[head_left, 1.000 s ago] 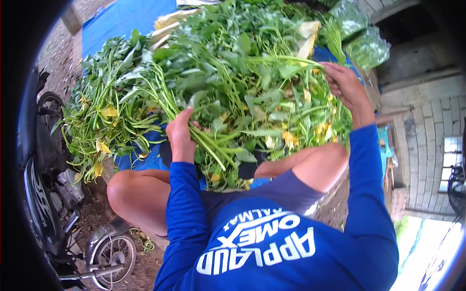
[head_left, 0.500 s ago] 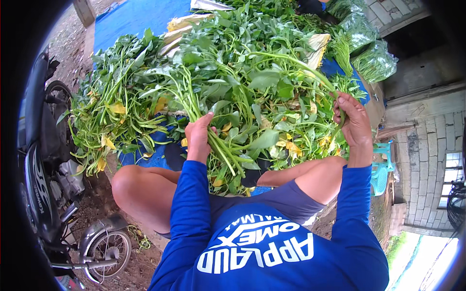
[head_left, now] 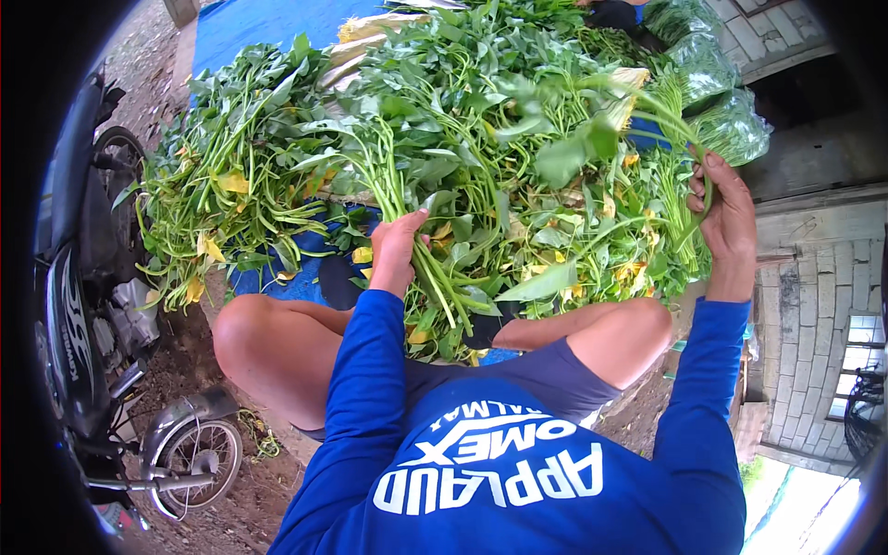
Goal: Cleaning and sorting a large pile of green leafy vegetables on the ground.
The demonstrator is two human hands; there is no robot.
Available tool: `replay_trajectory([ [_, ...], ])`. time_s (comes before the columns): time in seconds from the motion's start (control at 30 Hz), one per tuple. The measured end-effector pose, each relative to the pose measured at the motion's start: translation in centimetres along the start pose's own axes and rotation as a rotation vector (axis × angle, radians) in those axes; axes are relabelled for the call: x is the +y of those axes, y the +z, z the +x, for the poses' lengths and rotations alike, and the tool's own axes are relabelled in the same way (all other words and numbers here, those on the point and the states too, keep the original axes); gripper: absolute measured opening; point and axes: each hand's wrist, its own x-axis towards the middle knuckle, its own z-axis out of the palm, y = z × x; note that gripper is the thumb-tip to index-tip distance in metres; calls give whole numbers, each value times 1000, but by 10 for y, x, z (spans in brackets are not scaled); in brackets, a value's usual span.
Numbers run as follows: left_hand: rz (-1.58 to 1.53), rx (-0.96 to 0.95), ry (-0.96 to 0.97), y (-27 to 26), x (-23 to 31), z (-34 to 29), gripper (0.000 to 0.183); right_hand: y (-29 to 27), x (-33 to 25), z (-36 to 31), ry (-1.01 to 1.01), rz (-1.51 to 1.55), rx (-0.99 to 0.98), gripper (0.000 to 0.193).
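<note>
Leafy Stems Held in Both Hands Above Heap

From where I stand, a bunch of green stems (head_left: 387,176) is at the centre of the frame, leaves uppermost, cut ends slanting toward lower right. The left hand (head_left: 396,254) grips it, fingers closed around the stems. At upper right, the right hand (head_left: 726,199) pinches a leafy stalk (head_left: 668,118) between thumb and curled fingers; its leaves are motion-blurred. Beneath both lies a heap of greens (head_left: 453,79), with yellowed leaves (head_left: 233,182) among it. Blue sheeting (head_left: 264,35) shows at upper left, filled clear bags (head_left: 733,128) at upper right, and a motorcycle (head_left: 79,324) along the left edge.
</note>
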Motion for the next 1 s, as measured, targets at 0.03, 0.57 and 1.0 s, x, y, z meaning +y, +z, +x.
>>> replay_trajectory([
  [0.03, -6, 2, 4, 0, 0, 6, 30, 1, -1, 11, 28, -50, -45, 36],
  [0.57, 23, -157, -17, 2, -27, 14, 43, 150, 260, -65, -185, -435, -192, 26],
  [1.0, -78, -129, -175, -28, -83, 36, 46, 168, 350, -110, -51, -488, -322, 32],
])
